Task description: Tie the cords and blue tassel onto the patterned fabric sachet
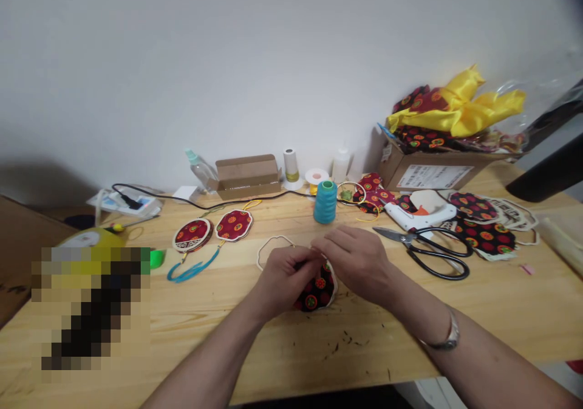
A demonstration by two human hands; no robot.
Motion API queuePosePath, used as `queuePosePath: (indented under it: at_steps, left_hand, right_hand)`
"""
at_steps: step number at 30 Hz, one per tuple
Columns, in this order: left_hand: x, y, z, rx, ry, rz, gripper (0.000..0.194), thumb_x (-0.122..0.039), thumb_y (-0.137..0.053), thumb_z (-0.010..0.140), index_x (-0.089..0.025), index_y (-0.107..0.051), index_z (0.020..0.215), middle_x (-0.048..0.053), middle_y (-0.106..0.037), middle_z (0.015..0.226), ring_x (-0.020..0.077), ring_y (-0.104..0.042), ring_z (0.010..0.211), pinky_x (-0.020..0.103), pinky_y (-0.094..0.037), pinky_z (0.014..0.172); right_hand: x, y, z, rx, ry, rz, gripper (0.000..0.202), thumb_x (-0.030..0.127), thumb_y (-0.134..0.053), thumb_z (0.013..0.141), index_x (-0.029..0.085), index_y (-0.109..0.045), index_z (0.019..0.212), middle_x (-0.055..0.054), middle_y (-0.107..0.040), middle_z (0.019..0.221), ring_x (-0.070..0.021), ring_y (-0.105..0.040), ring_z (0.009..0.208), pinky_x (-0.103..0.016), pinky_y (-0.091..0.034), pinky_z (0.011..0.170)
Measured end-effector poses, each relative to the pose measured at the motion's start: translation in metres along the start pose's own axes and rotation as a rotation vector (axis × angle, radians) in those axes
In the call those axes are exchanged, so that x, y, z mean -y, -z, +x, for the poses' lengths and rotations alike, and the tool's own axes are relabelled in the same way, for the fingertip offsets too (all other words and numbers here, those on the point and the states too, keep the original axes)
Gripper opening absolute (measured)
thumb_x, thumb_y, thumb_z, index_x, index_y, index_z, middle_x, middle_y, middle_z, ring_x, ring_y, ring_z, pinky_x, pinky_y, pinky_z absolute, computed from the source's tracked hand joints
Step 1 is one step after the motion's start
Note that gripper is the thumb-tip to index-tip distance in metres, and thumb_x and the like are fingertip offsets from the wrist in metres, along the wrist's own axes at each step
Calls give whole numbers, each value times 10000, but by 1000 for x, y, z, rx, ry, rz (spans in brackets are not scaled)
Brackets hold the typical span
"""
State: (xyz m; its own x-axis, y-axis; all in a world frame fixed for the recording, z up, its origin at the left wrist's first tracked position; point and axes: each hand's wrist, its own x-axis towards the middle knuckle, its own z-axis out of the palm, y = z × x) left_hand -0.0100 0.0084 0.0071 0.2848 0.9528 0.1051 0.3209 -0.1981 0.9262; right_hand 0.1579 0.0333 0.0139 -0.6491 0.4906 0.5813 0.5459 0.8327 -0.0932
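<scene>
Head view — clock positions are read from the fabric piece (pixel 320 288), with 12 o'clock towards the wall.

Fabric piece: one, black with red and orange flower motifs, pale edging visible on its right. Located between the two hands, just above the table (pixel 191 348) or on it; which, cannot be told.

Left hand (pixel 286 275): set at 10 o'clock. The thumb is laid over the bent fingers, and the piece is gripped near its upper left part.

Right hand (pixel 357 263): set at 1 o'clock, back of the hand uppermost. The fingers are curled inward, bunched close to the left fingertips at the upper edge. The tips are hidden — whether anything is pinched there cannot be told. A silvery bracelet (pixel 450 337) is worn on the wrist.

Scalloped frame (pixel 274 237): pale, at 11 o'clock, partly covered by the left hand.

Thread cone (pixel 325 205): teal, upright, at 12 o'clock.

Scissors (pixel 407 237): black-handled, between 2 and 3 o'clock, blades pointed towards the right hand.

Round ornament (pixel 194 236) and scalloped ornament (pixel 234 225): red floral, pale-rimmed, between 9 and 11 o'clock.

Cardboard box (pixel 392 166): between 1 and 2 o'clock, heaped with yellow cloth (pixel 460 108) and patterned fabric.
</scene>
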Motion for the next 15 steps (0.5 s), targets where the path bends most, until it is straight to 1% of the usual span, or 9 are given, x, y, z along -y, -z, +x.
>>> queuePosePath:
  at_steps: [2,4,7,10,13,15]
  left_hand:
    - [-3,1,-1,39,20,-65,160,-204,-573,764,-196,-724,713,8,-654,625,131,-556,591,229,-417,573]
    - [-5,2,-1,17,52,-135,142,-226,-598,757,-190,-718,693,12,-649,600,129,-554,576,235,-424,575]
    - [-4,5,-1,-99,109,-240,134,-261,-630,743,-184,-700,660,0,-629,549,118,-534,543,230,-417,558]
    - [-2,7,0,-222,139,-300,138,-287,-640,740,-179,-689,668,-9,-626,565,104,-518,540,215,-402,543]
    - [-2,8,2,-323,159,-248,155,-286,-629,748,-176,-683,653,-15,-614,576,91,-480,523,205,-380,523]
    - [-3,8,3,-375,171,-207,158,-273,-621,746,-175,-682,639,-16,-601,566,94,-468,520,207,-374,521]
  right_hand:
    - [-6,-2,0,-14,-107,125,236,177,-415,900,156,-645,851,-39,-617,718,-131,-526,669,-252,-356,591]
    - [-11,-5,1,-13,-234,299,194,206,-472,881,162,-657,839,-31,-635,728,-118,-546,667,-231,-373,601]
    - [-16,-8,4,17,-396,547,156,201,-524,843,158,-664,788,-17,-646,721,-109,-554,658,-215,-387,612]
    - [-16,-11,6,62,-516,653,187,189,-522,823,146,-654,697,12,-570,595,-94,-476,564,-207,-349,542]
    - [-12,-12,7,116,-575,712,262,260,-536,820,142,-623,602,39,-436,505,-82,-369,509,-207,-286,488]
    - [-8,-13,7,151,-574,763,279,284,-532,824,144,-620,598,40,-418,511,-82,-360,519,-207,-283,492]
